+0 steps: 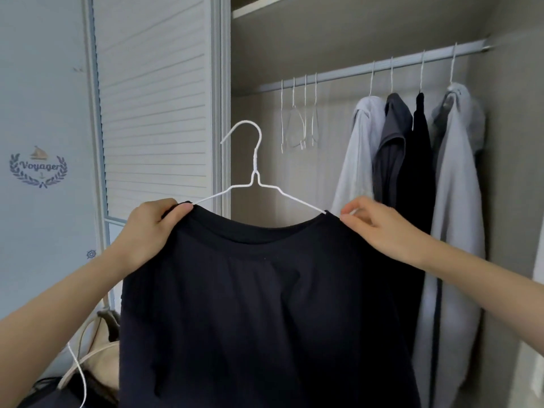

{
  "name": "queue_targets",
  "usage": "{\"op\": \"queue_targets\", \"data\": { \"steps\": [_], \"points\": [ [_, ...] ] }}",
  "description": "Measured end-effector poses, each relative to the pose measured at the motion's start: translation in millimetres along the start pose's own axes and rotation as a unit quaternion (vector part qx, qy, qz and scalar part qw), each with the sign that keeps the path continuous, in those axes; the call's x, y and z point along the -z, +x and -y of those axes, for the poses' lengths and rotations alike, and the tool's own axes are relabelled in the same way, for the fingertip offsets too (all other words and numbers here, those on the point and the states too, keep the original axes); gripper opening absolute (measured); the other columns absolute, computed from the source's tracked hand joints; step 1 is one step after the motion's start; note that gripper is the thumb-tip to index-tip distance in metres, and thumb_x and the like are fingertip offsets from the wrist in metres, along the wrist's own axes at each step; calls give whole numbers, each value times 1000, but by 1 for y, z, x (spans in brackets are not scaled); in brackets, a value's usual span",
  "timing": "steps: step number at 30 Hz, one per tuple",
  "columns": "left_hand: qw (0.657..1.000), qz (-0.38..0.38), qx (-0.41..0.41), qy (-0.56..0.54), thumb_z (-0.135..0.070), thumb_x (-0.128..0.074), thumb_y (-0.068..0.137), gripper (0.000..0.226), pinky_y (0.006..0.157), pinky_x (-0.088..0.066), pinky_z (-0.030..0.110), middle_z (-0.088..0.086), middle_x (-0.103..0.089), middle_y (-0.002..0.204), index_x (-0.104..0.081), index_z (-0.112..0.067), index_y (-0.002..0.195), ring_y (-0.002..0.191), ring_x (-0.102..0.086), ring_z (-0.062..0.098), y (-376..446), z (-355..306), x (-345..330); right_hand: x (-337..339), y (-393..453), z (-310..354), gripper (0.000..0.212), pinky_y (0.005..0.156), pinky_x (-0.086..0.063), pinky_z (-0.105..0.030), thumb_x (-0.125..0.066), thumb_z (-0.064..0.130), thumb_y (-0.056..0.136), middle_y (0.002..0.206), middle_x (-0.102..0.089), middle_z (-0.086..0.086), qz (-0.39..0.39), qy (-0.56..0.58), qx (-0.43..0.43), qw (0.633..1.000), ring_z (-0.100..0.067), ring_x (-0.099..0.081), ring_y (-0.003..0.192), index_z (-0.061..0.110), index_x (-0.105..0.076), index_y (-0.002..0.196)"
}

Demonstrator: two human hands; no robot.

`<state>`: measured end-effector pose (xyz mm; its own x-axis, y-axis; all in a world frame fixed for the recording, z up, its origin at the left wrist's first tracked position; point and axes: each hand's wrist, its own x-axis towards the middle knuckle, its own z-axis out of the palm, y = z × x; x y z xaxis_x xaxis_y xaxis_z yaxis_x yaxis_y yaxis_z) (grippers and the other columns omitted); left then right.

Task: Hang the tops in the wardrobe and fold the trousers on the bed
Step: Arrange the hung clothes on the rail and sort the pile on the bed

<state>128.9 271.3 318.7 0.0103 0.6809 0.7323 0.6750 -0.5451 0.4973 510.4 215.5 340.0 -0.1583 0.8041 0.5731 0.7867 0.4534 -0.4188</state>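
Fingers of both the left hand (153,228) and right hand (379,228) pinch the shoulders of a smooth, dark navy top (259,304) draped over a thin white wire hanger (255,172).

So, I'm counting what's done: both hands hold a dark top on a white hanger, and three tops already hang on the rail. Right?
Not quite: the head view shows four tops on the rail. Both the left hand and right hand do hold the dark top on its white hanger.

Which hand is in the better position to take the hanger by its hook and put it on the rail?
Probably the right hand: it is nearer the rail, only pinching the top, while the left hand grips its other shoulder. The hanger hook stands between them.
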Motion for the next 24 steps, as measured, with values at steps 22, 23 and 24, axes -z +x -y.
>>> {"op": "queue_targets", "data": {
  "steps": [22,23,24],
  "points": [
    [979,200,1,-49,-43,-47,99,32,96,-40,23,-12,-63,122,-63,-31,125,114,-57,6,44,19,-24,49,3,25,23,58,-57,-25,-62,23,85,87,-75,-8,-39,445,-202,872,-18,-73,75,9,-79,78],
    [974,220,1,-58,-39,-52,98,32,98,-40,23,-11,-61,127,-59,-34,129,117,-56,7,44,17,-31,57,1,28,21,58,-57,-25,-65,24,79,88,-76,-8,-54,471,-207,856,-18,-74,75,9,-79,79],
    [968,243,-1,-64,-35,-56,97,33,96,-41,21,-9,-59,129,-56,-36,130,118,-56,7,43,14,-39,63,1,30,22,59,-58,-27,-67,25,74,90,-75,-8,-62,491,-210,843,-18,-74,77,8,-79,81]
  ]
}}
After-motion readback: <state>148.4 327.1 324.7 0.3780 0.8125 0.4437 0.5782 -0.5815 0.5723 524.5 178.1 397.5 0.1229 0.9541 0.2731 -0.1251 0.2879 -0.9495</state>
